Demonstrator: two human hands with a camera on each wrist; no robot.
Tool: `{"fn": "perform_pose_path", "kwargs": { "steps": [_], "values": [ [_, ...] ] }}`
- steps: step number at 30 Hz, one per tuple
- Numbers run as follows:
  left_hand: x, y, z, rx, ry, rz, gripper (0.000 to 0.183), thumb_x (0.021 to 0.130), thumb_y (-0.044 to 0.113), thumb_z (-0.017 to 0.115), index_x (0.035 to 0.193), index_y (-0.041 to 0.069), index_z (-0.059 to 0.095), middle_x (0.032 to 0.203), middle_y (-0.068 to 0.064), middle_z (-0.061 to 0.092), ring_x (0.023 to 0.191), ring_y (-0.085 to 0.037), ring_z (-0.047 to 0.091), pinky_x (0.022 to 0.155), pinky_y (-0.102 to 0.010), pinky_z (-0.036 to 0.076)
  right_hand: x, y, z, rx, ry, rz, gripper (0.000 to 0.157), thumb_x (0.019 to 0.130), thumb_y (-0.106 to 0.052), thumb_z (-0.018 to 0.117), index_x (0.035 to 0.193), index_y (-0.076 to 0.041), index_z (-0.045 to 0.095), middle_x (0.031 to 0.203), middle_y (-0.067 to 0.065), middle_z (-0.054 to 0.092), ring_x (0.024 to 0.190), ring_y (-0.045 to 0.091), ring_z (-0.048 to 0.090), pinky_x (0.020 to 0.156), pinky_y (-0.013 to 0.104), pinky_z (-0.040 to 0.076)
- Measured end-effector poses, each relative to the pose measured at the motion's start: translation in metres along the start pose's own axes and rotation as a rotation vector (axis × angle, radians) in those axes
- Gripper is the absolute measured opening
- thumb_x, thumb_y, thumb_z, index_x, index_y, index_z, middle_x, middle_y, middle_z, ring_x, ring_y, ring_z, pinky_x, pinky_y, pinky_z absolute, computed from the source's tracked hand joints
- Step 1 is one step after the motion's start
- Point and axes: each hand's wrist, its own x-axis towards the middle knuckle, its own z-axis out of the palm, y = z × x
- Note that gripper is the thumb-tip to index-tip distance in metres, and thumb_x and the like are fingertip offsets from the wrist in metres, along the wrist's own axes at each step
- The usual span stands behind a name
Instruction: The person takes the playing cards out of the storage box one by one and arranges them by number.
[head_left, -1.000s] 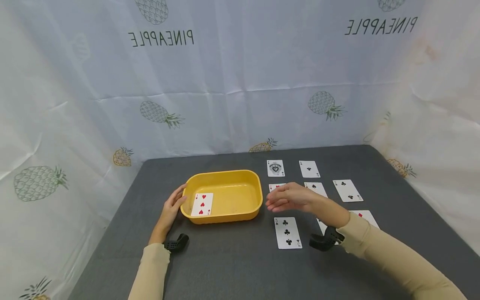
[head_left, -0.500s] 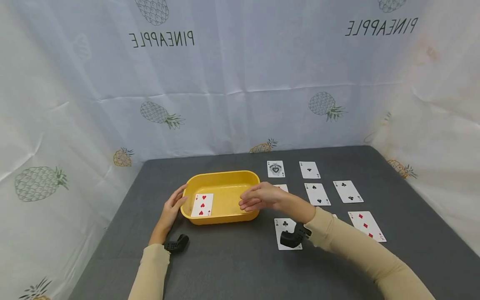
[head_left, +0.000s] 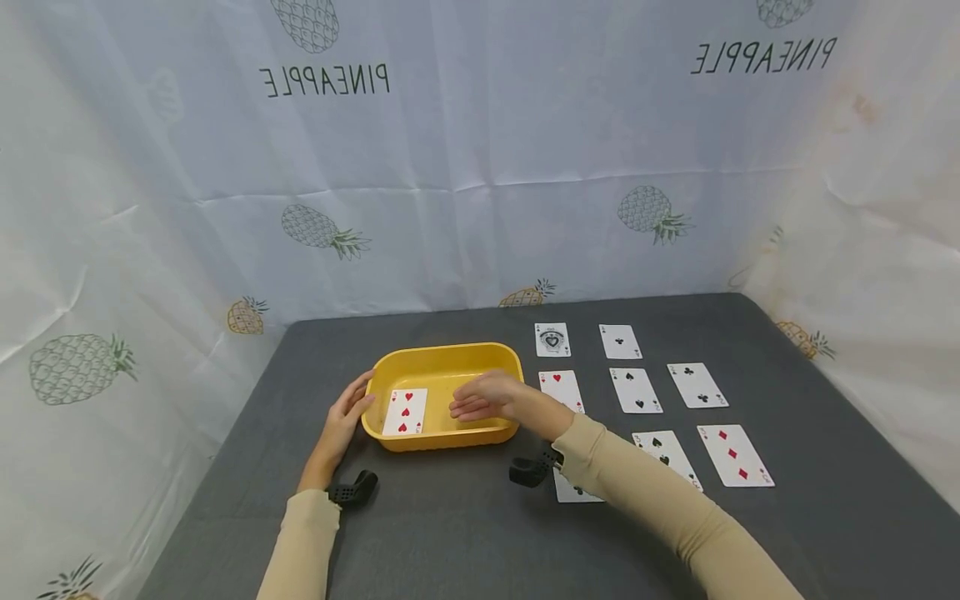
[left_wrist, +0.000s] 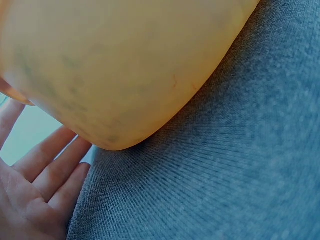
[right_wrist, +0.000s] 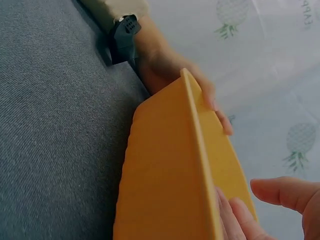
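Note:
A yellow plastic tray (head_left: pixel 446 357) stands on the dark grey table, with a three of hearts card (head_left: pixel 405 412) lying face up at its left end. My left hand (head_left: pixel 341 418) holds the tray's left end, thumb over the rim and the other fingers along the outside. Over the tray's right half is my right hand (head_left: pixel 491 397); its fingers reach past the rim to the inside. In the right wrist view the right thumb (right_wrist: pixel 284 192) stands apart from the fingers, and no card shows between them.
Several playing cards lie face up right of the tray: an ornate ace (head_left: pixel 552 340), an ace of clubs (head_left: pixel 620 342), a two of hearts (head_left: pixel 561 390), twos of spades (head_left: pixel 636 391) and clubs (head_left: pixel 697 385), a three of diamonds (head_left: pixel 735 456). The right forearm partly covers others. A pineapple-print curtain (head_left: pixel 465 167) hangs behind.
My right hand has moved left from above the loose cards, across the right rim and over the tray. The left hand and the three of hearts have stayed in place.

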Motion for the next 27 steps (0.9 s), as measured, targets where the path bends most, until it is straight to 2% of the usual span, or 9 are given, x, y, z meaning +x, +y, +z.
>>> {"fn": "perform_pose_path", "kwargs": {
  "steps": [4,14,27],
  "values": [
    [0.000,-0.001,0.000,0.006,0.004,0.005,0.051,0.102,0.024,0.046,0.150,0.010,0.034,0.148,-0.026,0.042,0.108,0.018,0.048,0.089,-0.001,0.038,0.010,0.003,0.011,0.034,0.034,0.032,0.035,0.091,-0.002,0.061,0.122,0.013,0.058,0.112,0.027,0.069,0.085,0.025,0.073,0.083,0.037,0.057],
    [0.001,-0.002,0.001,0.007,0.011,0.018,0.050,0.102,0.023,0.046,0.149,0.009,0.035,0.146,-0.029,0.043,0.108,0.017,0.049,0.089,-0.002,0.039,0.028,0.009,0.035,0.118,0.087,0.083,0.029,0.090,-0.002,0.063,0.115,0.011,0.062,0.116,0.028,0.067,0.093,0.029,0.073,0.088,0.037,0.055],
    [0.002,-0.002,0.001,0.014,0.014,-0.006,0.050,0.102,0.025,0.046,0.149,0.011,0.034,0.148,-0.026,0.042,0.107,0.019,0.048,0.089,-0.001,0.038,0.036,0.013,0.044,0.159,0.117,0.115,0.036,0.090,-0.006,0.063,0.122,0.009,0.058,0.117,0.026,0.067,0.102,0.033,0.071,0.090,0.039,0.054]
  ]
}}
